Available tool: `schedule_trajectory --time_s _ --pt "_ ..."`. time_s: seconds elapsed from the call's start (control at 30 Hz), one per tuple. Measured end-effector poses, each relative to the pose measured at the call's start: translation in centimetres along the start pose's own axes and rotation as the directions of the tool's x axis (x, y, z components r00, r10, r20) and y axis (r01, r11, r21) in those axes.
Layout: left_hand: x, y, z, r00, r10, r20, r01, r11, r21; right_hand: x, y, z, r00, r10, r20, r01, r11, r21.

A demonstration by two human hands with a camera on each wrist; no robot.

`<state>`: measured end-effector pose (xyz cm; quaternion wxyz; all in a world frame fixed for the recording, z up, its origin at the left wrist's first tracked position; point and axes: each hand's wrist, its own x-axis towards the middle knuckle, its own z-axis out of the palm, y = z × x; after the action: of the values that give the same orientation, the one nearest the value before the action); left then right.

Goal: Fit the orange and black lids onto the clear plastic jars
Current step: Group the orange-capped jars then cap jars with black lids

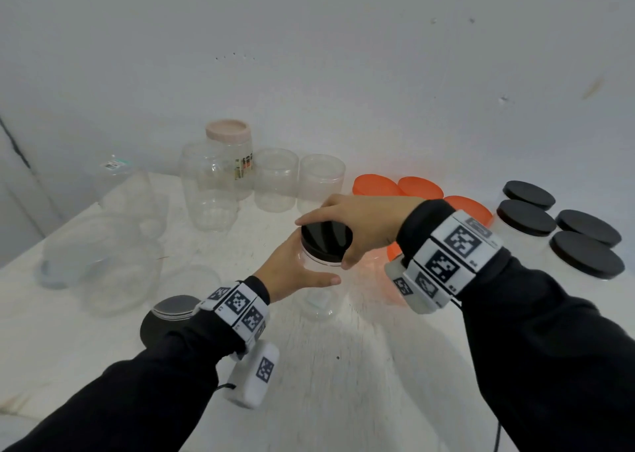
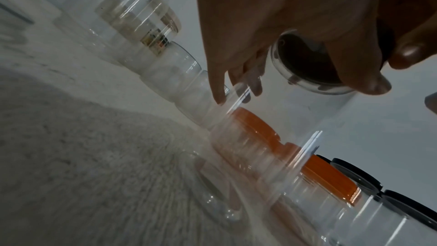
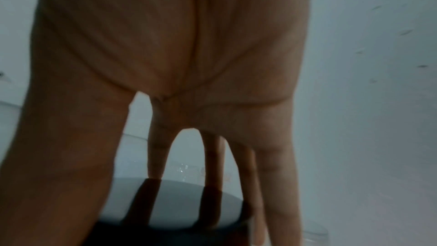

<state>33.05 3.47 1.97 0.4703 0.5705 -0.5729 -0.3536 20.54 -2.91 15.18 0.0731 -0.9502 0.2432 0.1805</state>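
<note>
A small clear plastic jar (image 1: 318, 293) stands near the middle of the white table. My left hand (image 1: 311, 266) grips its side, thumb toward me and fingers behind. A black lid (image 1: 330, 248) sits on the jar's mouth, and my right hand (image 1: 325, 241) grasps its rim from above with thumb and spread fingers. In the left wrist view the jar (image 2: 272, 147) is blurred and the lid (image 2: 307, 63) shows from below through it. In the right wrist view my right hand's fingers (image 3: 272, 184) straddle the lid (image 3: 175, 205).
Open clear jars (image 1: 275, 180) and a pink-lidded jar (image 1: 228, 135) line the back wall. Loose orange lids (image 1: 376, 185) lie behind my right hand. Several black-lidded jars (image 1: 527, 219) stand at the right. Big clear containers (image 1: 113, 245) sit at the left; a black lid (image 1: 161, 328) lies by my left forearm.
</note>
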Motion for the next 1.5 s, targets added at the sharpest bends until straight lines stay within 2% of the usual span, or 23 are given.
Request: schedule_trajectory --time_s 0.2,0.6,0.8,1.07,1.23,1.4,1.47,1.5 --pt "0.1 0.0 -0.1 0.999 -0.03 -0.015 0.03 1.0 -0.009 0.5 -0.5 -0.5 1.0 0.004 0.021 -0.003 0.997 -0.071" --pt "0.1 0.0 -0.3 0.997 -0.07 0.024 0.07 0.997 -0.038 0.7 -0.8 -1.3 0.995 -0.037 0.095 0.043 0.998 -0.055" --pt "-0.1 -0.1 -0.3 0.996 -0.076 0.04 0.078 0.995 -0.055 0.7 -0.4 -1.1 0.992 -0.06 0.115 0.06 0.998 0.006" --pt "-0.4 0.1 -0.1 0.997 -0.074 0.021 0.075 0.995 -0.062 0.7 -0.1 -0.9 0.998 -0.066 0.002 0.066 0.996 -0.065" --pt "-0.4 0.3 0.0 0.998 -0.063 0.008 0.063 0.995 -0.071 0.7 -0.3 -0.5 0.994 -0.012 -0.105 0.009 0.999 -0.033" --pt "-0.7 0.4 0.5 0.998 -0.062 -0.023 0.06 0.995 -0.083 0.6 -0.5 1.0 0.959 0.07 -0.276 -0.063 0.997 0.034" --pt "-0.7 0.4 0.5 0.998 -0.065 -0.02 0.063 0.995 -0.077 0.6 -0.6 1.1 0.949 0.093 -0.302 -0.108 0.994 -0.033" --pt "-0.7 0.5 0.4 0.998 -0.065 -0.013 0.064 0.996 -0.06 0.6 -0.5 1.0 0.957 0.099 -0.272 -0.123 0.99 -0.073"
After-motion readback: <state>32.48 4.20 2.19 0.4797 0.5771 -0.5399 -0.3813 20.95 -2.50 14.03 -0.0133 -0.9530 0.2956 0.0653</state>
